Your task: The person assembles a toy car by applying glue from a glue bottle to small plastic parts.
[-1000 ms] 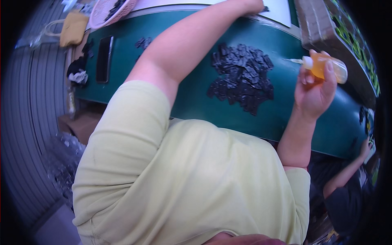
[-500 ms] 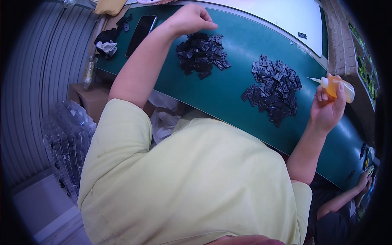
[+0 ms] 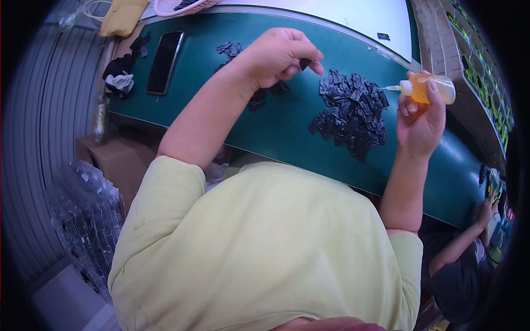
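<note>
Pinched in the fingers of my left hand (image 3: 280, 55) is a small black plastic part (image 3: 304, 63), held above the green table between two heaps. The left heap of black parts (image 3: 227, 49) is mostly covered by that hand and forearm. To the right lies the other heap of black parts (image 3: 353, 107), fully in sight. My right hand (image 3: 421, 113) is closed around a squeeze bottle (image 3: 428, 90) of orange liquid. The bottle lies nearly level, its thin needle tip pointing left at the right heap's edge.
A phone (image 3: 165, 63) and a dark and grey cloth (image 3: 118, 77) lie at the table's left. Behind are a pink basket (image 3: 179, 6), a yellow pouch (image 3: 122, 17) and a white board (image 3: 353, 16) bearing one black part. A co-worker's hand (image 3: 486, 212) shows at far right.
My left hand has moved right and nearer, from beyond the left heap, and a black part now shows in its fingers. The right hand keeps hold of the bottle. The whole view has shifted.
</note>
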A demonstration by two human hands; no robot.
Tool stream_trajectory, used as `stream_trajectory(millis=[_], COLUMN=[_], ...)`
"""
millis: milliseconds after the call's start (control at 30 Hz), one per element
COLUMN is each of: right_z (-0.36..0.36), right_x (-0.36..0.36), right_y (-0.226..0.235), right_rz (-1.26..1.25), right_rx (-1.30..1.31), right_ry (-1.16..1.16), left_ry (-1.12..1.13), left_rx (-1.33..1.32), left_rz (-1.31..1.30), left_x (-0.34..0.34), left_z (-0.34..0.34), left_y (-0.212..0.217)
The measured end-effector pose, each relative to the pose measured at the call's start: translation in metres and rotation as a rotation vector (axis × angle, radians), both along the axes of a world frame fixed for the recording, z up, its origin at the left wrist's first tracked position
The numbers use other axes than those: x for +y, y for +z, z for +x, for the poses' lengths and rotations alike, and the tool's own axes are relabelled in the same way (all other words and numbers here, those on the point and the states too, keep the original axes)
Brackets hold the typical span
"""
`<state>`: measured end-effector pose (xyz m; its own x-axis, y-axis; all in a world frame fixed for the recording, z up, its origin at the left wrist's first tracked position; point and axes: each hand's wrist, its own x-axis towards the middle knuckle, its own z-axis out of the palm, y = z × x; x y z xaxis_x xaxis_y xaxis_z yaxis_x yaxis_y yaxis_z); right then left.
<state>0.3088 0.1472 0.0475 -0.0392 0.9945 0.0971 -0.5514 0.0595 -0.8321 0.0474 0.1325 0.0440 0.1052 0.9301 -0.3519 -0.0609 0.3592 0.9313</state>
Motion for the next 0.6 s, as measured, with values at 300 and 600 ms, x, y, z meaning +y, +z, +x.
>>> stream_trajectory(millis=[300, 600], right_z=[-0.013, -0.024], right_x=[-0.002, -0.002], right_y=[-0.029, -0.038], right_rz=[0.023, 0.292], right_rx=[-0.079, -0.311], right_ry=[-0.042, -0.150], left_ry=[-0.156, -0.170], left_rx=[-0.223, -0.181], left_rz=[-0.037, -0.027], left_x=[-0.007, -0.007], left_z=[0.045, 0.047], left_y=[-0.030, -0.039])
